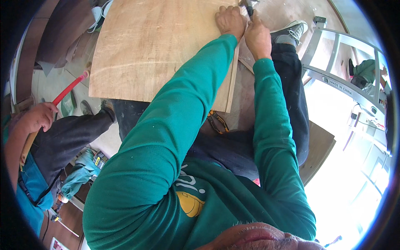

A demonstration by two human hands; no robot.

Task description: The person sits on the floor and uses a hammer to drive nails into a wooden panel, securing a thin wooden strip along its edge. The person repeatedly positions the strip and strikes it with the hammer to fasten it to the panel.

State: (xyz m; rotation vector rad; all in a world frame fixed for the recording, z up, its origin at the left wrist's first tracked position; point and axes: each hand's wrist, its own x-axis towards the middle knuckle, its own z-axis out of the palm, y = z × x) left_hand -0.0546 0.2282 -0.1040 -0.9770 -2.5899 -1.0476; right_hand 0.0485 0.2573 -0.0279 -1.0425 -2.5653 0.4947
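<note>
A wide plywood panel (146, 46) lies before me, with a narrow wooden strip (231, 89) along its right edge. My left hand (231, 23) rests at the panel's far right edge, its fingers curled closed; whatever they may pinch is hidden. Right beside it, my right hand (257, 37) is closed around the dark handle of what looks like a hammer (250, 9). The tool's metal head is partly cut off by the top of the view. Pliers (217, 122) with orange and black handles lie near my legs, below the panel's near edge.
A metal ladder (337, 81) stands on the right, beside my sneaker (290, 32). At the left, another person's hand (41, 116) grips a red-ended pole (68, 89). A wooden board (318, 146) lies by my right knee. Another person (366, 73) shows beyond the ladder.
</note>
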